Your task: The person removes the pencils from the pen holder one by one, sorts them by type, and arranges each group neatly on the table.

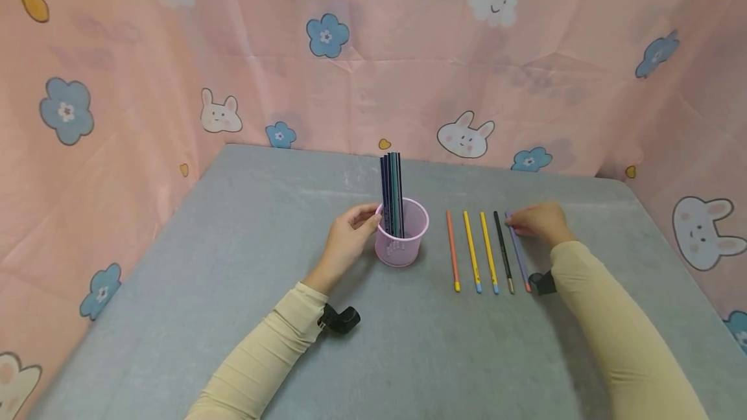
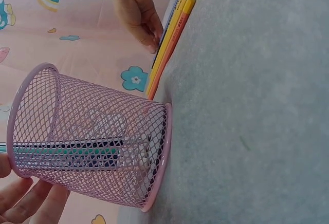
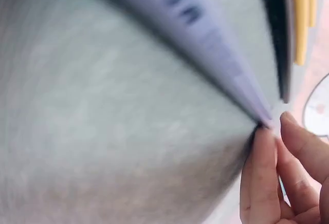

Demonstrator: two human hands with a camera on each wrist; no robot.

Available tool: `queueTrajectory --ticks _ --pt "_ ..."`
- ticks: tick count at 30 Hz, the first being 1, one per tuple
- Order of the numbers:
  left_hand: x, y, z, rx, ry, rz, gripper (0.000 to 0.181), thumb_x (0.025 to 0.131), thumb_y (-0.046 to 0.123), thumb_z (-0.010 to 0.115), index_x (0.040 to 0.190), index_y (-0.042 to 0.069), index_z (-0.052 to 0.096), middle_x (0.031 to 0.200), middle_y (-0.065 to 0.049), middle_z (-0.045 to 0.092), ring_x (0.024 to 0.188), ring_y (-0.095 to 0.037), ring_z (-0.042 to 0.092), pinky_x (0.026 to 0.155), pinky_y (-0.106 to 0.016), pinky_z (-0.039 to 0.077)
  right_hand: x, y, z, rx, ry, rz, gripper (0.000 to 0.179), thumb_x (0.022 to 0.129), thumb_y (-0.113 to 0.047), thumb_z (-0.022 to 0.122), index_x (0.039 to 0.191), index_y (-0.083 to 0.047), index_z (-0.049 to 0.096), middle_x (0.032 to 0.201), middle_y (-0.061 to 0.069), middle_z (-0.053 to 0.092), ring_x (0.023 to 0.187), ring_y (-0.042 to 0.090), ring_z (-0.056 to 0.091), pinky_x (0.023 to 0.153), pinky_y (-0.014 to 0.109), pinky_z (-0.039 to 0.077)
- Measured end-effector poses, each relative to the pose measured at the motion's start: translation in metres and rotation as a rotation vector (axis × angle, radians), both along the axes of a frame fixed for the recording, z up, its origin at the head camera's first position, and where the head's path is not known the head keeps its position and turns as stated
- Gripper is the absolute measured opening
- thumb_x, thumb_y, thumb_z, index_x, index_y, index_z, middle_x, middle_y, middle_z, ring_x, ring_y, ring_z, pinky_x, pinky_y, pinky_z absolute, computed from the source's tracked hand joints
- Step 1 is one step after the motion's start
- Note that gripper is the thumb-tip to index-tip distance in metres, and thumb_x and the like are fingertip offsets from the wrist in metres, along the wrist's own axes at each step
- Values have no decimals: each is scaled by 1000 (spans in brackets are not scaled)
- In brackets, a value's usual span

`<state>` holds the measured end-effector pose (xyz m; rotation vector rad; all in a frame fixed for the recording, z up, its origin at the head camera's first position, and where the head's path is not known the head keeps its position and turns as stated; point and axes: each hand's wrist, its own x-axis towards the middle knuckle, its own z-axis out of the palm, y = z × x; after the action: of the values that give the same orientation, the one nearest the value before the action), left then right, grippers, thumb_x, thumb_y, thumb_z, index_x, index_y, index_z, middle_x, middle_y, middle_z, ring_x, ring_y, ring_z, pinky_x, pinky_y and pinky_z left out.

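A pink mesh pencil cup [image 1: 398,251] stands upright on the grey table, with several dark and teal pencils [image 1: 392,193] leaning in it. My left hand [image 1: 350,238] holds its rim on the left side, thumb near the top edge and fingers against the outer wall. To the right lies a row of pencils. The rightmost, a purple pencil [image 1: 518,251], lies with its far end at the fingertips of my right hand [image 1: 543,221]. In the right wrist view the fingers touch that end, while the thumb [image 3: 298,136] stands a little apart from it.
Left of the purple pencil lie a black pencil [image 1: 504,251], two yellow pencils [image 1: 472,251] with blue ends and an orange pencil [image 1: 452,251], roughly parallel. A pink patterned cloth [image 1: 397,83] hangs around the table's [image 1: 280,212] back and sides.
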<state>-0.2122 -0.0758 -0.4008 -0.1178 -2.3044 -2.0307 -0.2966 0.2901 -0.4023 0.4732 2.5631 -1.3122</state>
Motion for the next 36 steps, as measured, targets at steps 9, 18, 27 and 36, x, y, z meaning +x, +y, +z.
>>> queueTrajectory --ticks 9,18,27,36 --pt "0 1 -1 1 0 0 29 98 13 63 124 1 65 124 -18 68 115 -29 65 98 -33 58 10 -5 23 55 90 16 54 97 -34 63 136 3 56 134 20 59 64 -14 58 71 12 57" --pt "1 1 -1 0 -6 4 30 98 13 63 125 1 65 124 -18 68 117 -29 65 97 -33 58 21 -27 30 -93 134 -3 65 94 -45 66 138 1 55 137 19 58 88 -6 69 93 24 56" --pt "-1 -1 -2 -15 1 -1 31 98 16 63 126 2 65 125 -17 68 118 -29 64 100 -35 57 39 -55 34 -363 222 35 62 95 -36 66 139 5 52 86 -25 69 85 -9 68 87 17 58" --pt "-1 -1 -3 -18 5 -4 30 98 15 63 125 2 65 125 -17 68 117 -29 65 99 -35 57 55 -93 33 -422 202 66 55 97 -35 64 137 2 56 124 4 71 96 -3 70 99 30 54"
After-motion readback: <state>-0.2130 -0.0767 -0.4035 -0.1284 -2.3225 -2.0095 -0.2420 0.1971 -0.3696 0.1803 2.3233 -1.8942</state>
